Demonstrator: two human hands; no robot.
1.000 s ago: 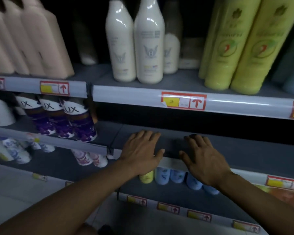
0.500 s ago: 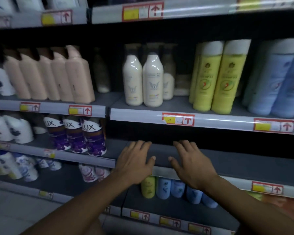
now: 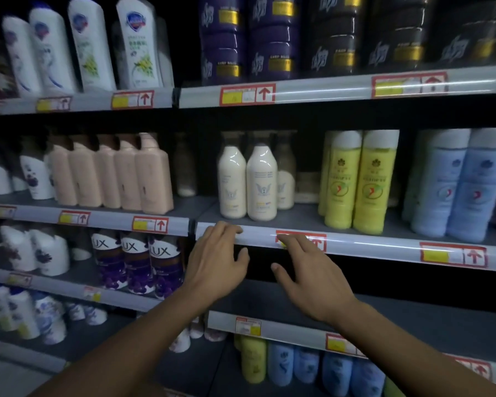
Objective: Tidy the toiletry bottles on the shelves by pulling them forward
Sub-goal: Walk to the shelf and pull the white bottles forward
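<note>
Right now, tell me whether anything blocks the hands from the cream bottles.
Nothing visible does. Left hand and right hand are at the shelf rail; the cream bottles stand just behind it.

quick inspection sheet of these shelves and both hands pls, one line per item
surface: grey shelf with a price rail along its front edge
job's things: cream bottles upright, set back from the rail; yellow bottles nearer the edge
clutter: nothing seen
grippers: left hand open, fingertips at the rail; right hand open, covering part of a red price tag; neither holds a bottle
cables: nothing seen
surroundings: peach bottles, LUX bottles, dark purple packs; dim light
</note>
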